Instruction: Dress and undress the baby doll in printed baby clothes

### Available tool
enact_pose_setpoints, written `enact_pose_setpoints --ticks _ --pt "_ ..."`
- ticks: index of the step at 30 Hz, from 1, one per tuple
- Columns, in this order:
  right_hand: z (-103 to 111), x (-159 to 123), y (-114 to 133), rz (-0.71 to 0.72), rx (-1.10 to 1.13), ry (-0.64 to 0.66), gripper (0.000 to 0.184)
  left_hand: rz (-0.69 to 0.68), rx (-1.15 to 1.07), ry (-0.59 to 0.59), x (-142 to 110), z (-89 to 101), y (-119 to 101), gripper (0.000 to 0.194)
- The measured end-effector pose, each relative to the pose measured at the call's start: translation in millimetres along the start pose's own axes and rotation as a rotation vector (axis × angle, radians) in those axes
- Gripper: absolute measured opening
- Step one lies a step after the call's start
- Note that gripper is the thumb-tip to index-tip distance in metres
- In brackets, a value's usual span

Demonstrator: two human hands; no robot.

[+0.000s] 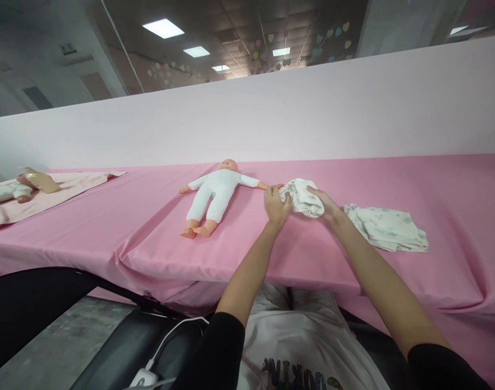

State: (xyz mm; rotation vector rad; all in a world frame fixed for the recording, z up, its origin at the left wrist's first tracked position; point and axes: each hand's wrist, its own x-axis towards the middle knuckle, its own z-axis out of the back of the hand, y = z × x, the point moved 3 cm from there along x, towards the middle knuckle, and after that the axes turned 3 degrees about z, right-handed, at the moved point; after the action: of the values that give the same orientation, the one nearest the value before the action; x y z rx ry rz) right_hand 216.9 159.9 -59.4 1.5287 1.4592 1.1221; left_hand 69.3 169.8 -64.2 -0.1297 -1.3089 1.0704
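Observation:
Between my two hands is a bunched-up white cloth (303, 197) with a faint print, held just above or on the pink-covered table; I cannot tell if it touches. My left hand (277, 205) grips its left edge with curled fingers. On its right side, my right hand (327, 204) has the thumb and fingers closed around the edge. A baby doll (219, 189) in a white bodysuit lies on its back to the left, one hand close to my left fingers. To the right of my right hand lies a folded white printed cloth (388, 227).
A pink cloth (150, 200) covers the long table, with folds hanging over its front edge. At the far left, a second doll (12, 190) and a yellowish bottle-like object (42, 181) lie on a paler mat (75, 189). A white partition (247, 119) stands behind. A black chair (105, 346) with a white cable is below left.

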Motion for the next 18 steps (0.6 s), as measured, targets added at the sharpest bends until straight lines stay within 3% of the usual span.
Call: enact_pose_setpoints --ticks 4,6,9,11,15,18 --pt "8.5 1.7 11.2 0.093 0.242 -0.025 0.018 -0.397 -0.009 0.168 -8.9 -7.8 -14.0 0.041" --pt "9.0 0.3 14.6 0.124 0.330 0.001 0.014 -0.461 -0.044 0.218 -11.9 -12.5 -15.2 0.054" --pt "6.2 0.5 14.5 0.121 0.313 0.053 0.013 -0.342 -0.069 0.214 -9.8 -15.9 -8.7 0.041" --pt "6.5 3.3 11.5 0.102 0.220 0.020 0.012 -0.222 -0.093 0.188 -6.5 -14.8 -2.8 0.031" --pt "18.6 8.9 7.5 0.053 0.105 -0.261 0.007 -0.048 -0.208 0.091 -1.3 -7.9 4.8 0.033" --pt "30.1 9.7 12.8 0.071 0.308 -0.398 0.011 0.057 -0.263 -0.010 0.8 -4.4 9.3 0.033"
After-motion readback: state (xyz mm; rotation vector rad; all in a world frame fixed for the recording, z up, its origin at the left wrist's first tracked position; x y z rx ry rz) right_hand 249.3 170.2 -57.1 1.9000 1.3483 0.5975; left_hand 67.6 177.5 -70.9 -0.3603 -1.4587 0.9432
